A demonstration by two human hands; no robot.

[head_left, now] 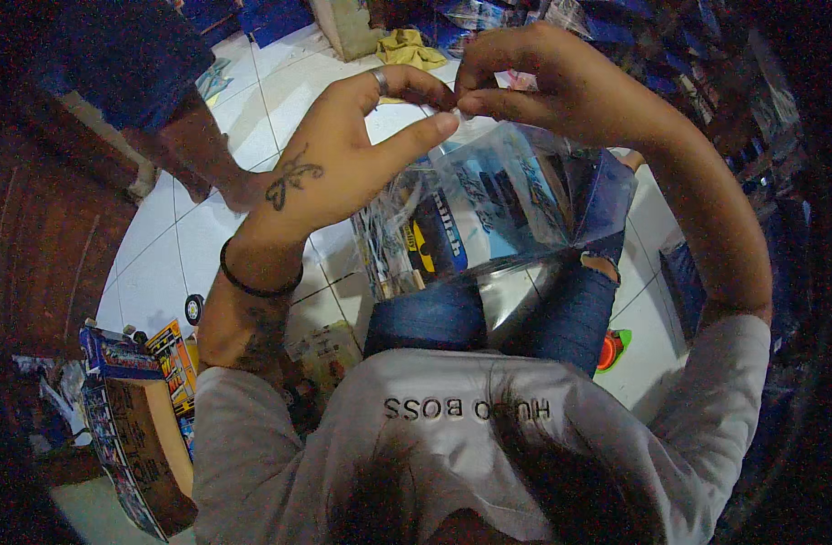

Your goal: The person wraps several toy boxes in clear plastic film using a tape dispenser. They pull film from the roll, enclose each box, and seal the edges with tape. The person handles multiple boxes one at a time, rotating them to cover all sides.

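1. Since the head view is all there is to go on, I'll place everything off the boxy, clear-plastic-wrapped package with light-blue, black and yellow printing [498, 204]. It's sitting right over the person's blue denim jeans [425, 322], around the knees.

2. The bare left hand with the silver ring and dark line tattoo [343, 150] is above the package's far left part. Thumb and forefinger curve toward each other, with only a narrow gap at the tips.

3. The bare right hand [557, 86] comes in over the package's far right side, thumb and forefinger bent into a narrow pinch. Both sets of fingertips meet just beyond the package's far edge. Can't honestly tell whether either one has plastic in it, it's too small and blurry.

4. My read: the step in hand is fiddly fingertip work on the loose wrap at the far end. Next move probably calls for a firm grip on that film with both hands, plus knees kept steady so the package doesn't slide.

5. Around the package: crumpled yellow cloth [409, 50] beyond it, small black wheel [194, 309] off to its left, open brown cardboard box [143, 445] nearer and further left, red-and-green round thing [611, 350] to its near right.
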